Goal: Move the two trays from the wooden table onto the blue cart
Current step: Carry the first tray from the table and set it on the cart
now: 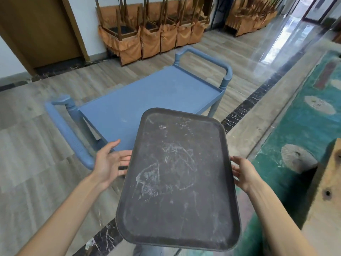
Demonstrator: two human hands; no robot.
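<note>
The grey plank floor [46, 137] fills most of the frame, crossed by a dark marble strip [245, 106] running from lower left to upper right; its far end dissolves in glare at the upper right. A green patterned carpet [299, 130] takes the right side and is cut off by the frame edge. At the far right only a corner of the wooden table [330, 183] shows, so nothing on its top can be made out — a second tray is not in sight.

The blue cart [147, 100] stands in the middle of the frame, its top shelf bare, with a handle at each end. Its near right corner is covered by the tray, and its lower parts are mostly hidden under the shelf.

Stacked chairs [147, 34] with orange covers line the wall at the top, beside a brown door [36, 28] at upper left.

The dark tray [177, 180] is at centre bottom, scuffed with pale marks and tilted, its far edge overlapping the cart's near side in the view.

The left hand [108, 163] is spread, fingertips at the tray's left rim; whether they grip underneath cannot be told. The right hand [243, 172] has its fingers curled against the right rim — its hold below is hidden.
</note>
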